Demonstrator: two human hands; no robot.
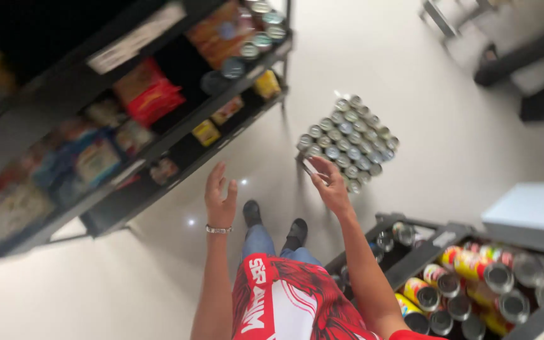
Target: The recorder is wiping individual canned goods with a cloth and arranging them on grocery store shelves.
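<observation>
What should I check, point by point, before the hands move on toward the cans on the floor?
1. Left hand free: ok, open and holding nothing.
2. Right hand free: ok, it looks empty, though blurred.
3. Tray of cans within reach: cannot tell, it sits on the floor beyond the right hand.
4. Floor path to the tray: ok, nothing lies between the shoes and the tray.
5. Cart at the right out of the way: ok, beside the person, not ahead.
6. Space on the shelves: cannot tell, too blurred.
</observation>
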